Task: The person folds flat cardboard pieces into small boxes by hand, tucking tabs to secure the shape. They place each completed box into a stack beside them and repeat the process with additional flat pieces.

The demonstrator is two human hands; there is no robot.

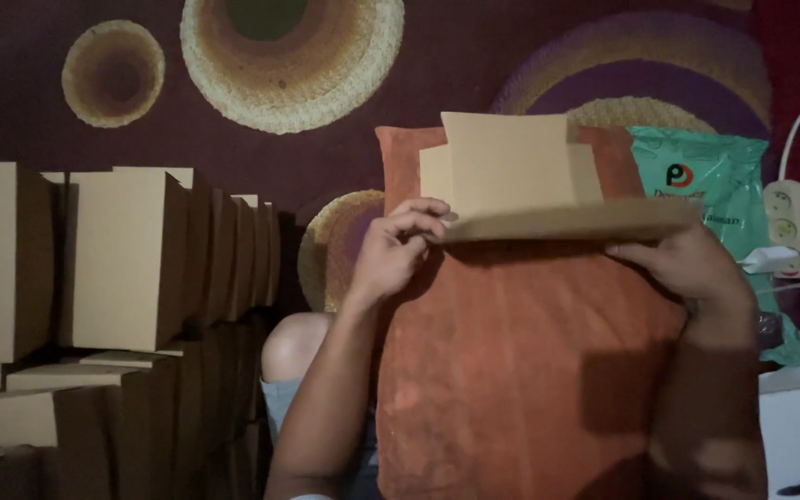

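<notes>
Head view: left hand (391, 252) and right hand (682, 262), fingers clamped on opposite edges of a flat brown cardboard box blank (530, 181), hold it level above an orange velvety cushion (520, 370). Stacked folded brown cardboard boxes (122, 268) stand left; a green plastic bag (715, 181) lies right.

Bare forearms; seemingly pale shorts (280, 403)

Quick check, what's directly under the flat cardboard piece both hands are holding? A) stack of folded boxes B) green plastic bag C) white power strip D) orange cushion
D: the left hand and right hand hold the cardboard piece over the orange cushion; the bag, boxes and strip lie off to the sides.
</notes>
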